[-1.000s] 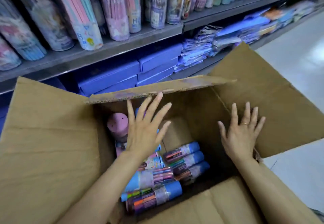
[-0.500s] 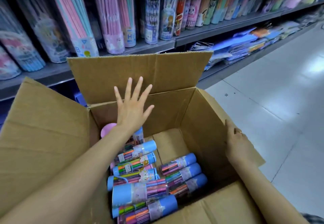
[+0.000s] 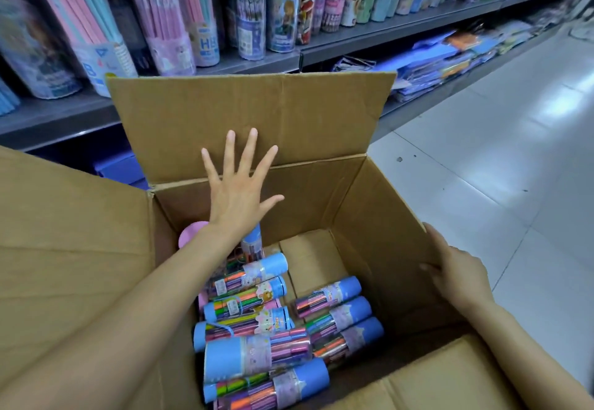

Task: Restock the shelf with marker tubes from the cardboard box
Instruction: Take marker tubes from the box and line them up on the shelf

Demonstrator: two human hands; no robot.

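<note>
Left hand (image 3: 239, 196) spread on corrugated flap (image 3: 250, 120); right hand (image 3: 456, 274) seemingly grips box wall (image 3: 385, 217).

A grey metal shelf (image 3: 369, 38) runs along the back, packed with upright clear tubes of pencils (image 3: 167, 14) in pink, blue and cartoon prints. On the lower shelf (image 3: 427, 101) lie flat stacks of blue packets (image 3: 430, 62) and blue boxes (image 3: 122, 165). To the right, a glossy white tiled floor (image 3: 501, 159) with thin dark joints mirrors bright overhead light.
</note>
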